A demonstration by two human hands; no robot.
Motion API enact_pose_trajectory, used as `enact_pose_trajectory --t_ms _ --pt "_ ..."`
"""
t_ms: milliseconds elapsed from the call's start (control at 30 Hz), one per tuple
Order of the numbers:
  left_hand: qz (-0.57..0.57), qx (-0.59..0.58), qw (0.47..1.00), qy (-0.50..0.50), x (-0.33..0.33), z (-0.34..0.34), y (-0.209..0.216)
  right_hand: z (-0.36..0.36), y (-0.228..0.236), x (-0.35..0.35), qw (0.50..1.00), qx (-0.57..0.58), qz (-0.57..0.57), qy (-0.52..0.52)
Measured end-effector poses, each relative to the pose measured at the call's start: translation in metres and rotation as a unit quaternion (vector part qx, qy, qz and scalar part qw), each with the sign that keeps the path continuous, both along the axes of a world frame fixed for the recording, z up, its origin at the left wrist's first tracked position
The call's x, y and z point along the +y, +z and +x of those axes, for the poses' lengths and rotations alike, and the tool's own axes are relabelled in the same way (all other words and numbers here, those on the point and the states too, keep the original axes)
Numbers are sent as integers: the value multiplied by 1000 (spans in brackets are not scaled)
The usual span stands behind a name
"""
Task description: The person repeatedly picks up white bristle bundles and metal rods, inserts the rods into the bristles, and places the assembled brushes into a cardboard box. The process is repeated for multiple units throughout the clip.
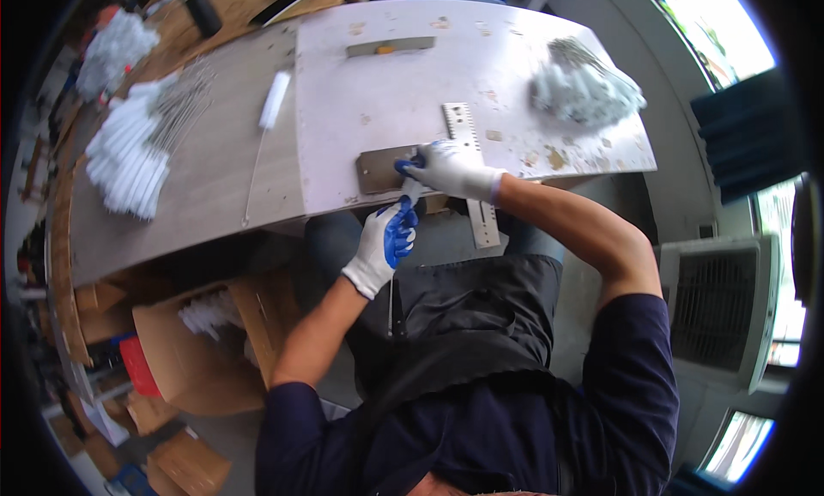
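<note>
My left hand, in a white glove with blue palm, is closed around a slim white roller at the table's near edge. A thin wire handle hangs below that hand over the black apron. My right hand, gloved alike, pinches the roller's upper end; its fingertips are slightly blurred. Beside them lies a flat grey-brown metal plate. A perforated metal strip runs beneath my right wrist and sticks out past the table edge.
A single white roller with a long wire lies left of the hands. Bundles of white rollers sit at far left and far right. A grey bar lies at the back. An open cardboard box stands below, left.
</note>
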State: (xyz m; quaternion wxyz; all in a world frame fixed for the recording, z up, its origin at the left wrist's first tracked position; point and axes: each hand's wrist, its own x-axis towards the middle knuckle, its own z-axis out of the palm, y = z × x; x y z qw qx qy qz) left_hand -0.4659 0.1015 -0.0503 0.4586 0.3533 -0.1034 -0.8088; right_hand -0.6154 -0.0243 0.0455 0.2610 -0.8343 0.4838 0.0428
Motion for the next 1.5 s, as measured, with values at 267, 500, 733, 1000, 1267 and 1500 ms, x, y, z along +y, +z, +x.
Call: enact_pose_trajectory --t_ms 267,500,733,1000,1267,1500 --pt "-71 -178 976 -104 -14 34 15 -43 -40 -35 951 73 -152 259" --pt "-128 -289 918 -237 -45 67 34 -35 -48 -29 951 76 -185 237" --pt "-263 -592 701 -298 -58 64 63 -27 -43 -27 988 54 -49 138" --pt "-356 -623 648 -255 -56 70 46 -30 -44 -36 969 80 -100 210" --pt "-418 -813 396 86 -2 38 68 -30 -61 -9 982 67 -128 125" --pt "1 -254 910 327 5 -5 36 -28 -57 -7 980 50 -155 118"
